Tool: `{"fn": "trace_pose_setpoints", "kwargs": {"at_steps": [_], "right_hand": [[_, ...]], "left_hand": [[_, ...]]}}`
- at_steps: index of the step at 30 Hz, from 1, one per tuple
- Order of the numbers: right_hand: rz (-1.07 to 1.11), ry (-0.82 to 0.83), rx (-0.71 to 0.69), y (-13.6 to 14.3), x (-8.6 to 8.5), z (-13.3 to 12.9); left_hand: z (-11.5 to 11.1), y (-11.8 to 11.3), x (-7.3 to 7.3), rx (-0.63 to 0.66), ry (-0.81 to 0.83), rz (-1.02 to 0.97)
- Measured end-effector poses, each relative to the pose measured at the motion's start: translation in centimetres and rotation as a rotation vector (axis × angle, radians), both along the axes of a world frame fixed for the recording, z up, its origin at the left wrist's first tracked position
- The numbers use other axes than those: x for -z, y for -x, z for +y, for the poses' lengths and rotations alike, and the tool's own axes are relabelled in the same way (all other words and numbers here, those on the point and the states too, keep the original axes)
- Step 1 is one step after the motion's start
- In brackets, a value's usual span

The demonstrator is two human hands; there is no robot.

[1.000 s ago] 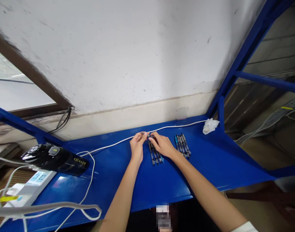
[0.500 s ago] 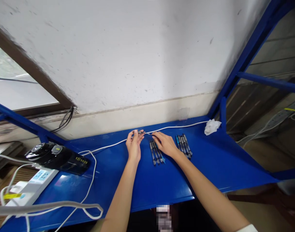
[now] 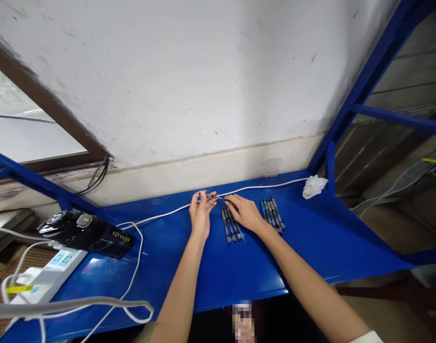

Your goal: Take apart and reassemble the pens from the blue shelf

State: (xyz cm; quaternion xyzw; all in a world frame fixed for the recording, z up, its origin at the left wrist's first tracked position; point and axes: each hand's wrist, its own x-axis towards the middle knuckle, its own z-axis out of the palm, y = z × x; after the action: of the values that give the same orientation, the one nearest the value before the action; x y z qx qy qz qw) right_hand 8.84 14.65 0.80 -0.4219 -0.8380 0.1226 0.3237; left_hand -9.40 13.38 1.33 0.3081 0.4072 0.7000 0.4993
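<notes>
My left hand (image 3: 201,212) is closed around a dark pen (image 3: 211,195) near the back of the blue surface. Level with it, my right hand (image 3: 243,210) pinches the far end of a thin, pale rod, perhaps a refill (image 3: 221,198), which lines up with the pen's end. Whether the rod sits inside the pen is too small to tell. Under and beside my right hand lies a row of dark pens (image 3: 229,227), one with a blue end. A second row of pens (image 3: 272,216), one blue-topped, lies to the right of that wrist.
A white cable (image 3: 168,213) runs along the back of the blue table (image 3: 239,276) to a crumpled tissue (image 3: 314,186). At left lie a black bottle (image 3: 104,236) and a white power strip (image 3: 48,278) with tangled cords. Blue frame posts (image 3: 330,166) and the wall bound the table.
My left hand has shifted slightly right with the pen, towards my right hand. My right hand has stayed almost in place, and the pen rows lie as before.
</notes>
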Motion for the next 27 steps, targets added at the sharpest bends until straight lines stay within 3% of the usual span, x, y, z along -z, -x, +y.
{"fn": "trace_pose_setpoints", "kwargs": {"at_steps": [11,20,27], "right_hand": [[0.031,0.005,-0.027,-0.1,0.2,-0.1],[0.047,0.031,0.019,-0.1,0.5,0.2],[0.045,0.019,-0.004,-0.1,0.3,0.0]], "left_hand": [[-0.5,-1.0,-0.2,0.144,-0.041,0.108],[0.3,0.5,0.4,-0.021,-0.068,-0.028],[0.1,0.2,0.2,0.023,-0.029,0.029]]}}
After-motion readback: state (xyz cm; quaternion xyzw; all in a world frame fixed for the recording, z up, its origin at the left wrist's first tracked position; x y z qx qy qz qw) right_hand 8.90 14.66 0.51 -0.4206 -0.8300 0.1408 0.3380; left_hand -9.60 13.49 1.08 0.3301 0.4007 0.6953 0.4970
